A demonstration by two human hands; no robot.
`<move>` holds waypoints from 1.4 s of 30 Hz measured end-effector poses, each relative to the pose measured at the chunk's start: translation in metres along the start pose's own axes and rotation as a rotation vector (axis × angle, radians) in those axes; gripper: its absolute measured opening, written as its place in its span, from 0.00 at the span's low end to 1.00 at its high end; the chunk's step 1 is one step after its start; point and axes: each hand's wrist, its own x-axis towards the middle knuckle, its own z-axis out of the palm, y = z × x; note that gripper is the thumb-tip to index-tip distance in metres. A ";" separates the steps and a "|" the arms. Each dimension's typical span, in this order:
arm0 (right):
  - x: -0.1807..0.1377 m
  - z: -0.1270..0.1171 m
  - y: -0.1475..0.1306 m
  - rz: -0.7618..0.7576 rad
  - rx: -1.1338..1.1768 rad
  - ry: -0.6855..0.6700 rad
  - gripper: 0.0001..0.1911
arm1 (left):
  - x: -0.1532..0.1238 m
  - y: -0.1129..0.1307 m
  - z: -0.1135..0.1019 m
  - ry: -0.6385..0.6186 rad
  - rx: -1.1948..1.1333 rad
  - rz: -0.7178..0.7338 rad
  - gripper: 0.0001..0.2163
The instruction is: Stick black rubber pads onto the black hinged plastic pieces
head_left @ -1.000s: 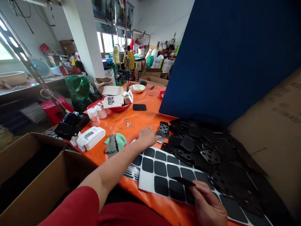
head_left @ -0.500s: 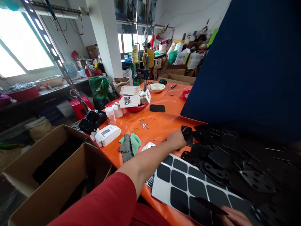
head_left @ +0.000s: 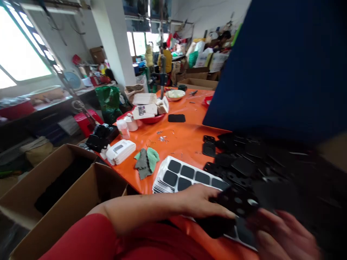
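Observation:
My left hand (head_left: 199,202) is closed around a black plate with round holes (head_left: 237,200), thumb along its near side. My right hand (head_left: 284,231), smeared by motion, has curled fingers at the plate's right end; whatever lies in its grip is too dark and blurred to make out. Another dark flat surface (head_left: 217,227) shows just below my left thumb. Under both hands is a stack of white sheets with rounded black squares (head_left: 193,173), partly covered by them. A heap of black plates and flat parts (head_left: 244,162) lies beyond and to the right.
On the orange table (head_left: 187,137) are a green and grey cloth (head_left: 148,162), white packets (head_left: 120,151), small metal bits (head_left: 162,139) and a black pad (head_left: 176,118). Cardboard boxes (head_left: 78,202) stand at the left. A large blue panel (head_left: 271,72) blocks the right side.
My left hand has come back from the edge of the black heap toward my body and now holds a plate with holes. My right hand has moved up to meet it.

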 end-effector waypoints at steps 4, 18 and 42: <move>-0.019 0.037 -0.034 -0.024 0.181 -0.026 0.26 | -0.009 -0.020 0.031 0.179 -0.425 0.077 0.15; -0.023 0.032 -0.032 0.054 0.101 -0.051 0.33 | -0.014 -0.031 0.034 0.505 -0.682 0.052 0.20; -0.031 0.008 -0.062 -0.030 -0.324 -0.253 0.09 | -0.037 -0.057 0.027 0.156 -0.818 -0.546 0.04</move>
